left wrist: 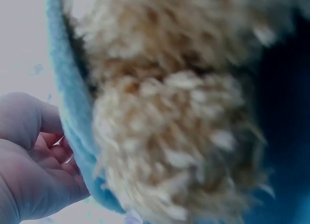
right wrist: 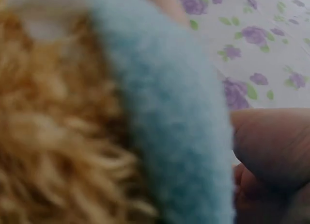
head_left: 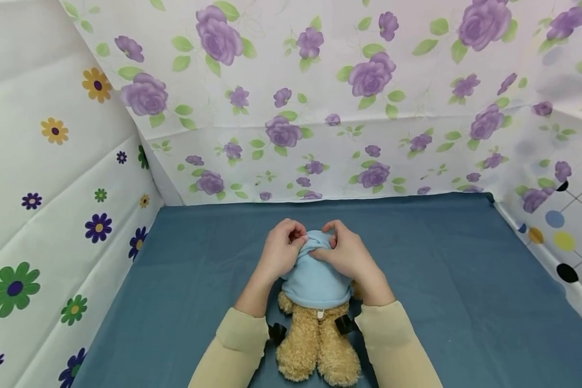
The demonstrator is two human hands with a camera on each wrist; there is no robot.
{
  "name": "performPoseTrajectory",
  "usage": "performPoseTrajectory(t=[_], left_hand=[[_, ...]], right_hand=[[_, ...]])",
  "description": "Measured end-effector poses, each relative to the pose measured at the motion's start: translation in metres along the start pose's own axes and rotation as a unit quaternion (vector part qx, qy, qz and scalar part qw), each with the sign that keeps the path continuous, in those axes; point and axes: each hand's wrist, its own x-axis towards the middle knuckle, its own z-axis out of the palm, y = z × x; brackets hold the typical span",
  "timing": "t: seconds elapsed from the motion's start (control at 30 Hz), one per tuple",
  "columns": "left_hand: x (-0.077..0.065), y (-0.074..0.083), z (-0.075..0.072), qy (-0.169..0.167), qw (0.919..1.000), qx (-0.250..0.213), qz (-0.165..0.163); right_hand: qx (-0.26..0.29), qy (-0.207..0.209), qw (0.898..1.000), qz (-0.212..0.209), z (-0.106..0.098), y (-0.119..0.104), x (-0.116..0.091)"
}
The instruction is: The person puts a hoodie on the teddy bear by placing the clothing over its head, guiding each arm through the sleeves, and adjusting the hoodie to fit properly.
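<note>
A tan, curly-furred teddy bear lies on the blue-grey cloth with its legs toward me. A light blue fleece shirt covers its upper body, and the bunched fabric hides its head. My left hand pinches the fabric's upper left between thumb and fingers. My right hand holds the upper right, thumb on the near side and fingers at the top edge. In the left wrist view, blurred fur fills the middle beside the shirt's edge. The right wrist view shows the shirt between fur and hand.
Blue-grey cloth spreads around the bear. A white wall sheet with purple roses rises behind, a daisy-patterned sheet stands at left, and a dotted sheet at right. A small white tag shows below the shirt hem.
</note>
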Motion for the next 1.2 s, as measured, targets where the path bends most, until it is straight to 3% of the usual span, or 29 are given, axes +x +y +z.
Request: performPoseTrajectory(t=[0.1,0.2,0.3,0.37,0.63,0.83,1.03,1.2], left_hand=[[-0.004,0.008,-0.004,-0.019,0.9992,-0.035,-0.011],[-0.009,0.017,-0.009,-0.062,0.9960,-0.062,-0.013],[-0.012,0.024,-0.013,-0.104,0.9930,-0.055,-0.004],[-0.012,0.024,-0.014,-0.113,0.9928,-0.040,-0.004],[-0.005,0.009,-0.022,-0.097,0.9947,0.014,-0.029],[-0.003,0.002,-0.016,-0.075,0.9936,0.071,-0.046],[-0.002,0.000,-0.014,-0.070,0.9914,0.101,-0.046],[-0.003,-0.002,-0.014,-0.063,0.9916,0.105,-0.042]], right_hand=[[0.002,0.004,1.000,0.003,0.004,0.000,0.001],[0.001,0.012,1.000,0.002,0.007,-0.001,0.001],[-0.002,0.025,1.000,-0.010,0.009,-0.002,0.002],[-0.003,0.027,0.999,-0.022,0.008,0.000,0.004],[0.019,-0.002,0.999,-0.036,-0.006,0.008,0.004],[0.011,-0.006,0.999,-0.045,-0.009,0.010,0.003],[0.075,-0.059,0.995,-0.031,-0.008,0.010,0.003],[0.131,-0.098,0.985,-0.052,-0.009,0.010,0.004]])
